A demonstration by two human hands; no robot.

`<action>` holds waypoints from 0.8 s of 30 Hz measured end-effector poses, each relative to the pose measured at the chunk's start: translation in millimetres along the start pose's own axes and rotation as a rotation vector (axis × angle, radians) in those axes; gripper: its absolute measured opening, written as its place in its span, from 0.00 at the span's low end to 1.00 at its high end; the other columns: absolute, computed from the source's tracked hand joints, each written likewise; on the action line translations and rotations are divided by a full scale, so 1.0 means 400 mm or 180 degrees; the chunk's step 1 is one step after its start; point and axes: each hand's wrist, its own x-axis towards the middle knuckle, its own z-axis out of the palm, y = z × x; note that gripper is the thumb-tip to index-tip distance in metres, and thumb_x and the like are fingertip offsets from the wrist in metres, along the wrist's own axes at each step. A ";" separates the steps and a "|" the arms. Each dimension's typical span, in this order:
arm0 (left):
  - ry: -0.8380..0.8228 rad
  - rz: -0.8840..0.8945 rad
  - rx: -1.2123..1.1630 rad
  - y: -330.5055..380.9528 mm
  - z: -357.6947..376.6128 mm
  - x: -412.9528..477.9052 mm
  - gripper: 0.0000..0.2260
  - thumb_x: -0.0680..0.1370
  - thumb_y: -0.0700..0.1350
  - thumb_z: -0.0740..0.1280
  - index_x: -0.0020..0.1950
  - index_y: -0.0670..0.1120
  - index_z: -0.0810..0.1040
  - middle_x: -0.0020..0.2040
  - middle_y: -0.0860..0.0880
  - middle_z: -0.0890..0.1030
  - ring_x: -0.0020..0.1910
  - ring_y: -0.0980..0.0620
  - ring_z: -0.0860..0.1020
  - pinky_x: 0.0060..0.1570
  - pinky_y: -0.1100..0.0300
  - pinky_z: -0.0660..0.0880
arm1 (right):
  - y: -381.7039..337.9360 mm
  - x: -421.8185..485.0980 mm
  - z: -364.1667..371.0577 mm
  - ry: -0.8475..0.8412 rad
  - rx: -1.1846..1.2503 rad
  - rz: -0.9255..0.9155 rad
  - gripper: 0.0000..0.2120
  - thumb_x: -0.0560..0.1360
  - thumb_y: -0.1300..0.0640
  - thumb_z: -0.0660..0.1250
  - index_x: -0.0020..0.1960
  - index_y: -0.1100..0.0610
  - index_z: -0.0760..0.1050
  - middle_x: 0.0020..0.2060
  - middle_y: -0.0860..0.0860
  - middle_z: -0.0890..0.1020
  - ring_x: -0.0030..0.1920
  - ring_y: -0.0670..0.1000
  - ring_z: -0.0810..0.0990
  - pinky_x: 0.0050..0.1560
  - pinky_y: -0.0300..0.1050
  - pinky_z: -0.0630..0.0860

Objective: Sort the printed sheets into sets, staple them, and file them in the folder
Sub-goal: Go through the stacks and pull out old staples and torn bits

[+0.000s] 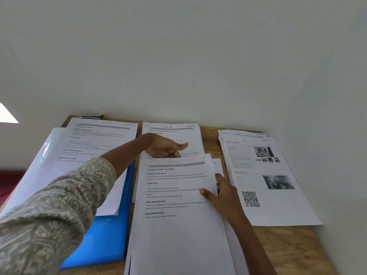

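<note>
Head view is showing the right hand point(223, 194) pinching the top sheet point(176, 197) by its right edge, apparently light, limp, slippery paper lying on the desk point(288, 247), while the left hand point(163, 146) is resting straight fingers point(181, 145) on the far stack point(191, 133).

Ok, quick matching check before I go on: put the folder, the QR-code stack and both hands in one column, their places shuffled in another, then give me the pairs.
1 blue folder
2 QR-code stack
3 left hand
4 right hand

A at the right edge of the near centre stack, thumb on top
B on the right side of the table
C on the far centre stack
D under the sheets on the left

Pairs: 1-D, 2-B, 3-C, 4-A
</note>
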 end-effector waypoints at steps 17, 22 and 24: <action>0.0607 0.1517 0.1373 -0.073 0.028 -0.005 0.11 0.73 0.44 0.72 0.55 0.50 0.83 0.50 0.49 0.84 0.47 0.58 0.82 0.48 0.67 0.76 | 0.023 0.101 -0.153 0.0599 0.0934 0.0477 0.07 0.75 0.50 0.68 0.52 0.50 0.76 0.44 0.50 0.82 0.44 0.52 0.82 0.44 0.44 0.79; 0.0535 0.2030 0.1285 -0.118 0.028 -0.004 0.18 0.70 0.40 0.70 0.44 0.66 0.84 0.49 0.60 0.84 0.54 0.58 0.79 0.59 0.58 0.72 | 0.025 0.109 -0.153 -0.0175 0.1016 0.0493 0.09 0.72 0.54 0.72 0.51 0.48 0.78 0.43 0.46 0.84 0.48 0.48 0.82 0.51 0.46 0.79; 0.0502 0.2234 0.1256 -0.135 0.028 -0.001 0.17 0.69 0.41 0.70 0.44 0.66 0.84 0.49 0.62 0.83 0.56 0.59 0.77 0.63 0.51 0.71 | 0.019 0.110 -0.138 -0.0525 0.0893 0.0485 0.10 0.72 0.58 0.73 0.50 0.47 0.77 0.39 0.42 0.84 0.46 0.44 0.81 0.48 0.39 0.77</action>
